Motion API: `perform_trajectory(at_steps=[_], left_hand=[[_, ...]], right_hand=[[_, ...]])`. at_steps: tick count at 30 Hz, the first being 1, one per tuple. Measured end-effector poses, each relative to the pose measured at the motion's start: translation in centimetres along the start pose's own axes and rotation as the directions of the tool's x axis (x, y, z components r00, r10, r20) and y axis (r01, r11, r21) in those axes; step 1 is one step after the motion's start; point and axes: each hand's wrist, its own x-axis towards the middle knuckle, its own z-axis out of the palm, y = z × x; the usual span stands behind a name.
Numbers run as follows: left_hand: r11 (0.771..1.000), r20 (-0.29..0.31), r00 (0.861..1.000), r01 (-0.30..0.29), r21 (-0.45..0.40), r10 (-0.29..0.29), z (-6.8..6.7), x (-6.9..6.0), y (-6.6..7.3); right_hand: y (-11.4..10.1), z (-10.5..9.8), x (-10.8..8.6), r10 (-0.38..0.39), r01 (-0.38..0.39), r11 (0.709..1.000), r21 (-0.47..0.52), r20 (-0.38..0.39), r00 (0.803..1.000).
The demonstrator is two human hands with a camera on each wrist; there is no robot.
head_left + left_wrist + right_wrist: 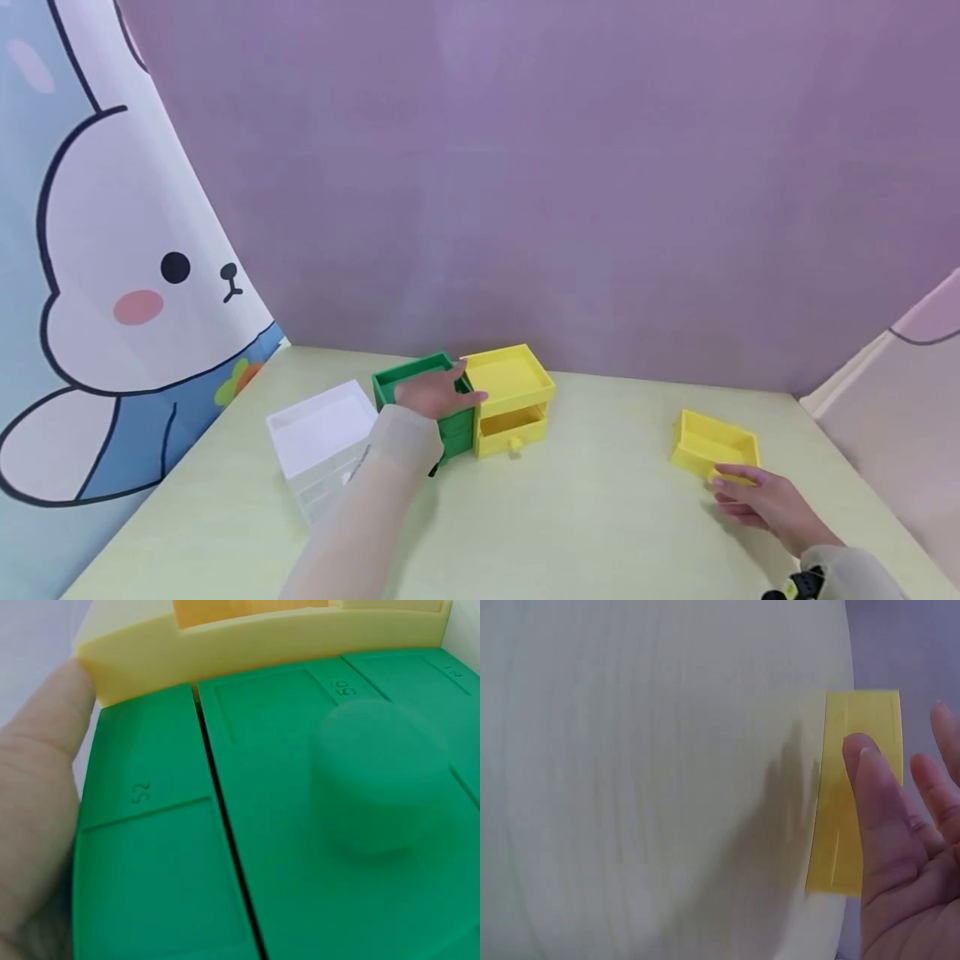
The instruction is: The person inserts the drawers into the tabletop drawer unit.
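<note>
A yellow drawer unit (510,379) has a tray-like top, an open slot and a lower drawer with a knob. Beside it stands a green drawer unit (408,371) with a round knob (379,780). My left hand (435,394) reaches over the green unit, and its spread fingers touch the yellow unit's near side. Off to the right, a loose yellow drawer (716,442) rests on the table. My right hand (768,504) has its thumb and a fingertip at that drawer's front, by the knob; whether they pinch it is hidden. Its other fingers are spread.
A white drawer unit (322,425) stands left of the green one, partly behind my left sleeve. The pale table (600,492) ends at a purple backdrop (525,167). A cartoon rabbit cloth (135,250) hangs on the left.
</note>
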Motion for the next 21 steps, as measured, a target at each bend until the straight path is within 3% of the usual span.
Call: perform_trajectory(at_steps=[8, 15, 21], left_hand=[[1.0, 0.0, 1.0, -0.005, 0.025, 0.005, 0.1, -0.5, 0.2], [1.0, -0.007, 1.0, -0.002, 0.017, 0.002, 0.0, -0.6, 0.1], [0.999, -0.019, 1.0, 0.005, 0.038, -0.005, 0.0, -0.5, 0.4]], right_hand=[[1.9, -2.0, 0.2, 0.003, -0.028, 0.979, 0.204, 0.12, 0.993], [1.4, -1.9, 0.9, 0.017, -0.043, 0.98, 0.195, 0.131, 0.991], [1.5, -1.2, 1.5, -0.011, -0.031, 0.967, 0.251, 0.163, 0.987]])
